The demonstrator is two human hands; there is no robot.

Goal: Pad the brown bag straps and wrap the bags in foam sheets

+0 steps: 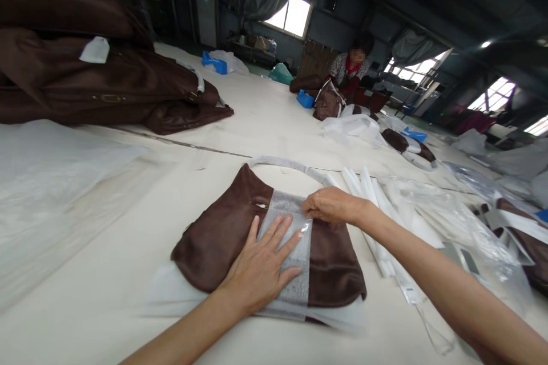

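A dark brown bag point(209, 236) lies flat on the white table point(107, 308), its handle point(291, 163) covered in white wrapping and arched away from me. Around its middle runs a band of translucent white paper point(295, 291). My left hand point(265, 262) rests palm down on the band, fingers spread. With its fingers pinched together, my right hand point(327, 205) is at the band's upper right edge; what it grips, if anything, is too small to make out. A shiny clear piece shows between the hands. White sheet material sticks out beneath the bag.
Brown bags point(128, 85) are piled at the back left, above clear plastic sheeting point(55, 182). Rolled white strips point(377, 228) and crumpled clear plastic point(462, 228) lie at the right. A person point(349, 71) handles another bag farther back, near blue tape dispensers point(305, 99).
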